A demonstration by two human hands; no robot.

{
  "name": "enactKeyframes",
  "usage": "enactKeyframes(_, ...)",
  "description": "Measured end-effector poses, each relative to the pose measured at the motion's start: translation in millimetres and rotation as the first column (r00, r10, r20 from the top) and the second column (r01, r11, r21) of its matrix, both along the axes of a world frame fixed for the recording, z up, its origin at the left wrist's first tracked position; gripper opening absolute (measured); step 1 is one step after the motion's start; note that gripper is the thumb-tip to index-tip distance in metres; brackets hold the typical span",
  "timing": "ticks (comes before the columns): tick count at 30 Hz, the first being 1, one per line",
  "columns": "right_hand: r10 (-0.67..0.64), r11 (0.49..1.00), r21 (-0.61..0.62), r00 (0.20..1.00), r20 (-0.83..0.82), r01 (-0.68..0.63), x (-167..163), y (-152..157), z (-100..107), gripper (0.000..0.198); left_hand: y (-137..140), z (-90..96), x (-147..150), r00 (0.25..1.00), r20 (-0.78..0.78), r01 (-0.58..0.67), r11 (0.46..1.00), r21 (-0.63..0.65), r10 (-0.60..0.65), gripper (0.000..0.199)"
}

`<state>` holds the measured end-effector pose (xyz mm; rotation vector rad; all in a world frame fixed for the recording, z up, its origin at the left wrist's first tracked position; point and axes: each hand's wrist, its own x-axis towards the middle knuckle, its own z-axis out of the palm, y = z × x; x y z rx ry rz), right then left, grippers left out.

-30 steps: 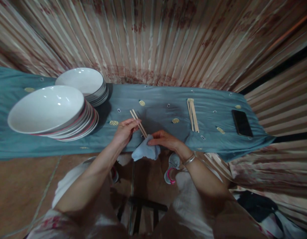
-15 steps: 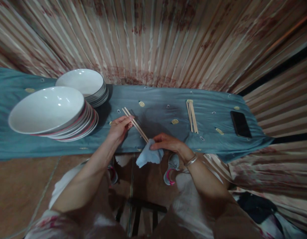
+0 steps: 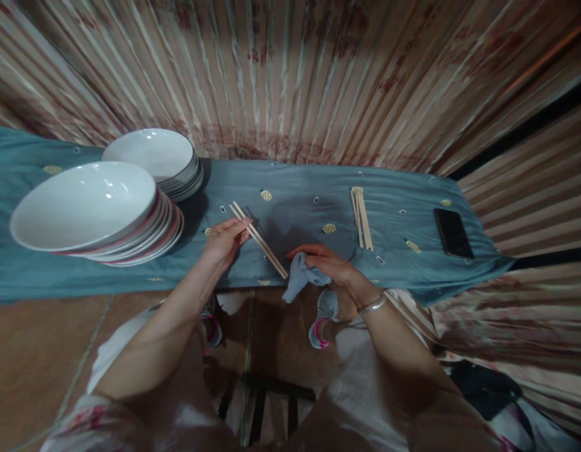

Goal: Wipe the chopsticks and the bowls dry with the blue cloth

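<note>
Chopsticks [image 3: 266, 248], pale tan, slender, nearly parallel

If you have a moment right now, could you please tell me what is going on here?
A person's left hand holds a pair of chopsticks at a slant, while the right hand grips a crumpled blue cloth close beside their near ends. On the patterned table cover, stacked white bowls stand to the left; more chopsticks and a dark phone lie to the right.
</note>
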<state>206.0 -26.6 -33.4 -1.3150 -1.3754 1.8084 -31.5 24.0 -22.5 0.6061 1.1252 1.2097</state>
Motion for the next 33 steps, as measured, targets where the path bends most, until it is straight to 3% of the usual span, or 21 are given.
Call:
enactKeyframes(4, -0.03, 0.987, 0.158, 0.996, 0.079, 0.017, -1.6, 1.4, 2.4, 0.027, -2.7, -3.2, 10.6, 0.999, -0.011, 0.031, 1.0, 0.007, -0.031, 0.02)
enactKeyframes(8, 0.007, 0.955, 0.282, 0.962, 0.272, -0.087, -7.2, -3.3, 1.4, 0.037, -6.2, -7.6, 23.1, 0.995, -0.047, 0.087, 0.995, 0.05, -0.085, 0.024)
enactKeyframes(14, 0.028, 0.94, 0.292, 0.895, 0.445, -0.175, -14.3, -13.2, 0.3, 0.035, -7.2, -11.5, 39.6, 0.993, -0.062, 0.106, 0.993, 0.053, -0.103, 0.03)
enactKeyframes(23, -0.019, 0.911, 0.349, 0.824, 0.567, -0.218, -5.4, -14.6, 11.5, 0.025, -5.5, -16.0, 58.0, 0.994, -0.025, 0.111, 0.991, 0.076, -0.11, 0.037)
enactKeyframes(30, -0.105, 0.931, 0.325, 0.731, 0.674, -0.166, 13.5, -6.5, 24.1, 0.022, -14.4, -16.0, 80.4, 0.987, 0.063, 0.142, 0.988, 0.059, -0.146, 0.046)
enactKeyframes(33, -0.217, 0.933, 0.348, 0.637, 0.74, -0.087, 40.8, 1.0, 32.9, 0.024, -21.8, -19.7, 86.6, 0.981, 0.026, 0.19, 0.98, 0.064, -0.192, 0.046)
